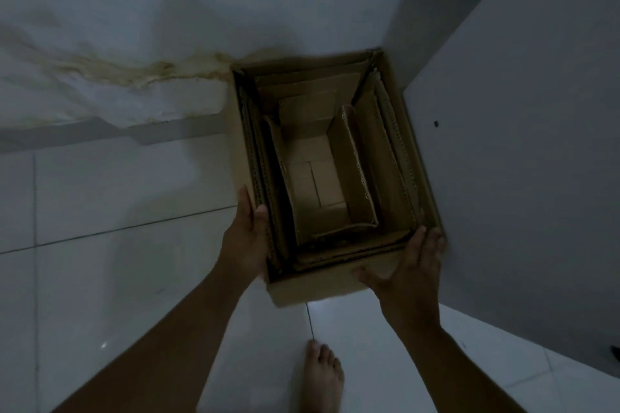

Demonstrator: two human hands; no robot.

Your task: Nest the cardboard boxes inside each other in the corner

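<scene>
A large brown outer cardboard box [312,290] stands on the floor in the corner where two walls meet, its top open. Inside it sit smaller open boxes, one within another; the innermost box [318,178] shows its bare taped bottom. My left hand [250,235] grips the outer box's near-left rim, thumb over the edge. My right hand [411,265] holds the near-right corner, fingers spread against its front and side.
The back wall [134,27] carries a brownish damp stain with peeling paint just left of the box. The right wall [520,111] runs close along the box's side. White floor tiles [117,261] spread to the left; my bare foot [323,375] stands behind the box.
</scene>
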